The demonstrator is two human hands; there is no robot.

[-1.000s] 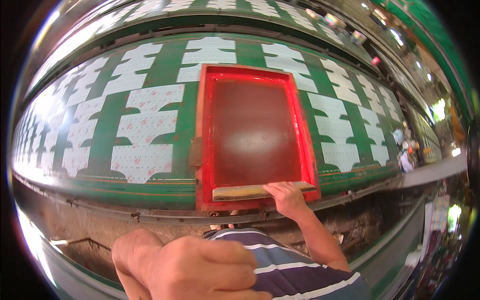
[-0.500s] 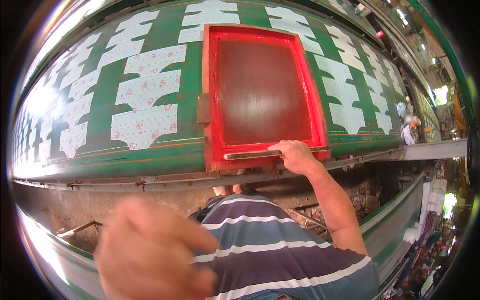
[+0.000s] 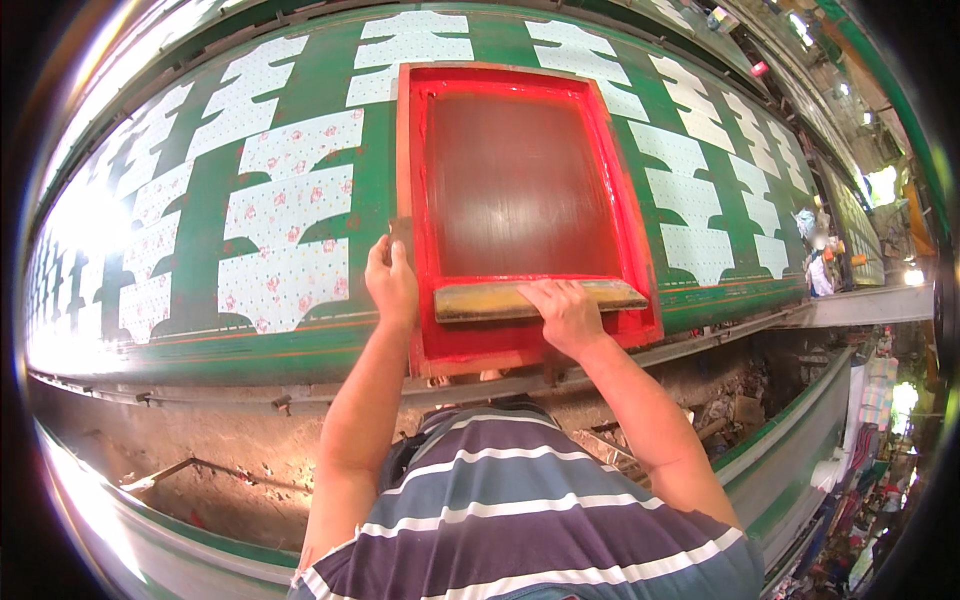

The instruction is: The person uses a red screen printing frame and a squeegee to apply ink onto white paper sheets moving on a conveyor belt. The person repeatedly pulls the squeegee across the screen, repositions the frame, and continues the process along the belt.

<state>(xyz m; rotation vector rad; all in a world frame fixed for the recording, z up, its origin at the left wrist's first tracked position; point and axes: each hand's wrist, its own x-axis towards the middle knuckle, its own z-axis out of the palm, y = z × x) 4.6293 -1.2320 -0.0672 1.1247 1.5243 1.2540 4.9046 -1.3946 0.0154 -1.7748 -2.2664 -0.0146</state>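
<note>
A screen-printing frame (image 3: 648,260) with red ink along its inner edges lies on the green printing table (image 3: 385,150); its mesh (image 3: 515,190) is dark. My right hand (image 3: 567,315) grips a long wooden squeegee (image 3: 470,302), which lies across the near end of the frame, just below the mesh. At the frame's left side, my left hand (image 3: 393,282) closes its thumb and fingers on a small brown tab (image 3: 401,230). Whatever fabric lies beneath the frame is hidden.
White cut fabric pieces with small floral prints (image 3: 285,250) lie in rows to the left. Dotted pieces (image 3: 690,215) lie to the right. A metal rail (image 3: 250,402) runs along the table's near edge. Behind me stands another green-edged table (image 3: 800,440).
My left hand has gone from a blur near my body up to the frame's left tab. My right hand has tilted the squeegee and shifted it slightly left within the frame.
</note>
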